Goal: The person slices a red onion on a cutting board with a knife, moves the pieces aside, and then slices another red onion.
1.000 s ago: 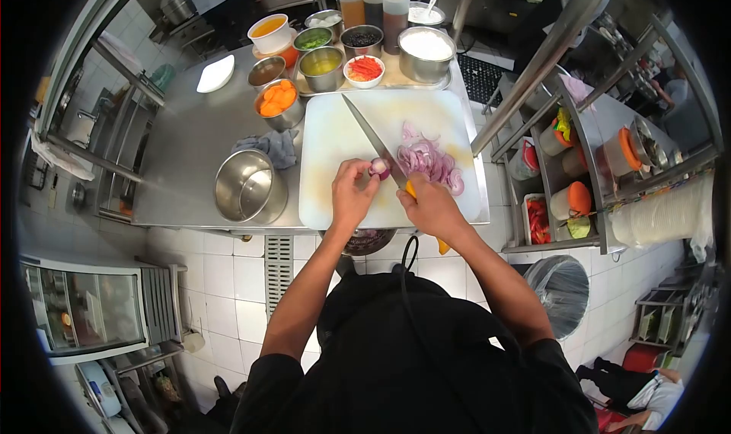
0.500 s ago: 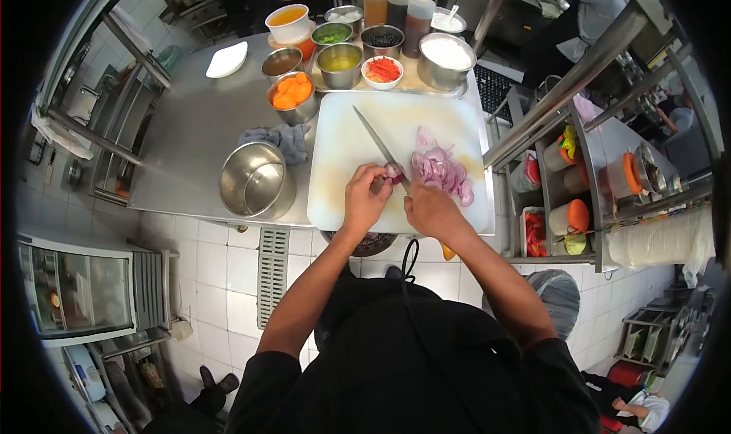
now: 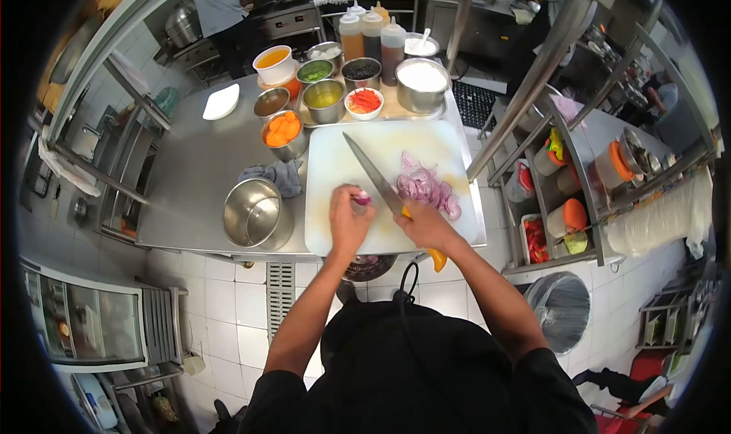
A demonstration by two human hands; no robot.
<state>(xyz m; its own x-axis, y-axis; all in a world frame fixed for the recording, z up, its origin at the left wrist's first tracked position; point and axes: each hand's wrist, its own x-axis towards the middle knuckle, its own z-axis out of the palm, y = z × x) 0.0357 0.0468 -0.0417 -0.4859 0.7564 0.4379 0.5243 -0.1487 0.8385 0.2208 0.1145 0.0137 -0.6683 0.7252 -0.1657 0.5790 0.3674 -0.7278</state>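
My right hand is wrapped round the yellow handle of a kitchen knife. Its long blade points up and left over the white cutting board. My left hand pinches a small purple-red piece of onion above the board, left of the blade and apart from it. Sliced red onion lies in a loose pile on the board's right side, just beyond my right hand.
A steel pot and a grey cloth are left of the board. Behind it stand a bowl of orange pieces, a bowl of red strips, a pot of white contents and squeeze bottles. Other people work farther back.
The knife blade has come away from the onion piece. My left hand has shifted left with that piece, and more of the yellow handle shows. The camera view has tilted.
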